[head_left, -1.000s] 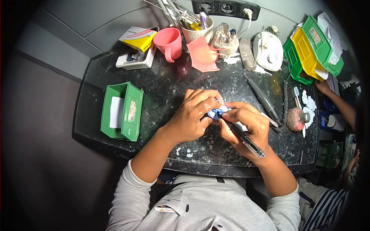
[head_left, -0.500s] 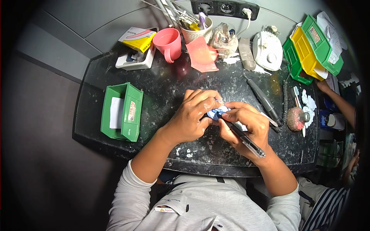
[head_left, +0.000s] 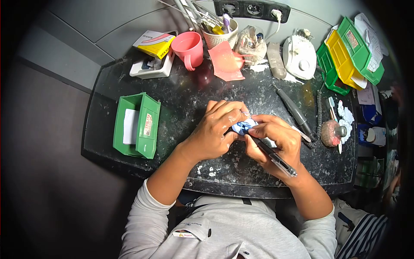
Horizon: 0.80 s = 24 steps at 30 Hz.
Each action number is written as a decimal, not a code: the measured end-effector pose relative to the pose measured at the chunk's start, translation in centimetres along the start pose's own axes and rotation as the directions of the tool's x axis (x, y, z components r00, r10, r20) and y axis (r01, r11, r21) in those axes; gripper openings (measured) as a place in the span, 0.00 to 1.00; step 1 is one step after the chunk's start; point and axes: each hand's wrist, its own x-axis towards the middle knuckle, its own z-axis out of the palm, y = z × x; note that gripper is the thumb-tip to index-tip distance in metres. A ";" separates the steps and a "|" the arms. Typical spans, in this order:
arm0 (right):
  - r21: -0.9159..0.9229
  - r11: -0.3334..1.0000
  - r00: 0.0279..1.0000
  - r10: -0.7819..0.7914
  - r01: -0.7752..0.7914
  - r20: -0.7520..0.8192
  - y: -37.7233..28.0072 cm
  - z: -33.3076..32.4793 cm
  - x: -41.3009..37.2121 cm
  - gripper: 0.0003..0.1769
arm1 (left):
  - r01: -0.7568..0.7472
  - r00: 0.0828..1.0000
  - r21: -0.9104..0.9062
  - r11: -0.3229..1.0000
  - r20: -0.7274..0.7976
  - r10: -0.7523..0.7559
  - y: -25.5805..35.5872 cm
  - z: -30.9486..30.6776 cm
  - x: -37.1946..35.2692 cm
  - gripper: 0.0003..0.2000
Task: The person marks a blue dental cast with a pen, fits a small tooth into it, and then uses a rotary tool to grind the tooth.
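Note:
Above the middle of the worktop, my left hand (head_left: pixel 218 125) is closed around the left side of a small blue-and-white piece, which looks like a dental cast (head_left: pixel 243 125). My fingers cover much of it, so its full shape is hidden. Between the thumb and fingers of my right hand (head_left: pixel 278 140) is a black pen (head_left: pixel 272 156) with a clear cap end. The pen slants up and left, its front end at the cast's right side; whether the tip touches cannot be made out. My right fingertips also lie close against the cast.
A green bin (head_left: pixel 146 129) with paper stands left. Along the back are a pink mug (head_left: pixel 188 46), a pink sheet (head_left: pixel 225 62), a tool basket (head_left: pixel 221 39) and a white control unit (head_left: pixel 299 58). A handpiece (head_left: pixel 294 111) and a jar (head_left: pixel 331 133) lie right, below stacked bins (head_left: pixel 340 56).
My hands, the pen and the cast stay almost where they were. At the right edge, another person's arm has withdrawn from beside the stacked bins.

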 end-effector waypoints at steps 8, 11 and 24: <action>0.001 1.000 1.000 0.000 0.000 0.007 0.0 0.0 0.0 0.10 | 0.001 1.000 -0.006 1.000 0.003 -0.001 0.1 -0.1 0.1 0.23; -0.008 1.000 1.000 -0.004 0.004 0.007 0.1 -0.1 0.0 0.10 | 0.004 1.000 -0.003 1.000 0.001 -0.004 0.0 -0.1 0.1 0.22; -0.007 1.000 1.000 0.016 -0.016 -0.004 -0.1 0.0 0.0 0.09 | 0.016 1.000 -0.004 1.000 0.011 -0.016 0.2 -0.1 0.1 0.23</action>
